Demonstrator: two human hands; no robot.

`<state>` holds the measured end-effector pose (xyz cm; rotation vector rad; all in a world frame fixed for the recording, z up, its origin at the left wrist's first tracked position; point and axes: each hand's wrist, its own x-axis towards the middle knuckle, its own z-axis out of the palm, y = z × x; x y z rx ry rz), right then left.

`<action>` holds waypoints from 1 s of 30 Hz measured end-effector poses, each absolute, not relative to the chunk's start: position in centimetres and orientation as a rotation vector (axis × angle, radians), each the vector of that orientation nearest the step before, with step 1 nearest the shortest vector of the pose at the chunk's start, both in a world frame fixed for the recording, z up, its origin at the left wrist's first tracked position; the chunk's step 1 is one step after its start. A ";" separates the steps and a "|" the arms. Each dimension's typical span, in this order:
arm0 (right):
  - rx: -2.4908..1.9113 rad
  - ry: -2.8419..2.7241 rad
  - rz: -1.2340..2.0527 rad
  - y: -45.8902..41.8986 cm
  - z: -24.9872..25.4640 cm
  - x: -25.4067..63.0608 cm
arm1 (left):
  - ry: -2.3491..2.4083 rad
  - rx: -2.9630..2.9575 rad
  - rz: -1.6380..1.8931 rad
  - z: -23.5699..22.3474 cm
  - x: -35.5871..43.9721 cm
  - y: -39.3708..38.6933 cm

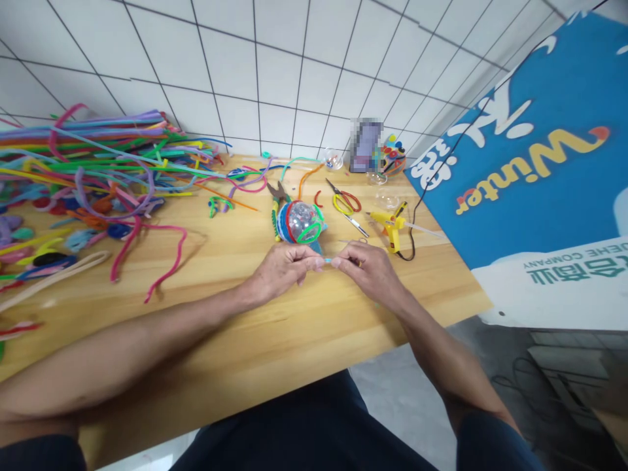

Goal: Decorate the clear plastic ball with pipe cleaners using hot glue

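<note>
Between the fingertips of my left hand [289,267] and my right hand [366,267] runs a short light-blue piece [328,260], likely a bit of pipe cleaner. Both hands pinch it from either end, above the front half of the table. Just beyond them sits a clear ball wrapped in coloured pipe cleaners [300,221], with blue, red and green bands around it. Green-and-yellow-handled pliers [277,193] lie against its left side, their jaws pointing away from me.
Scissors [346,201], a pen-like tool [356,224] and a yellow glue gun [392,229] with a black cord lie to the right. A large heap of pipe cleaners [122,163] covers the left. A phone [366,147] leans at the tiled wall [226,72]. Clear half-shells [333,159] stand nearby.
</note>
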<state>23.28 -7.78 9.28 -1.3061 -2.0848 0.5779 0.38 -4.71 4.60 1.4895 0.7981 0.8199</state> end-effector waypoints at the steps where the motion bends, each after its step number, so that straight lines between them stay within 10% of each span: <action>1: -1.318 -2.059 0.579 -7.8 9.2 23.1 | 0.803 1.491 0.844 4.6 0.4 -4.7; 30: -1.304 -1.665 0.858 -7.2 7.8 22.3 | 0.726 1.379 0.932 4.0 0.8 -5.5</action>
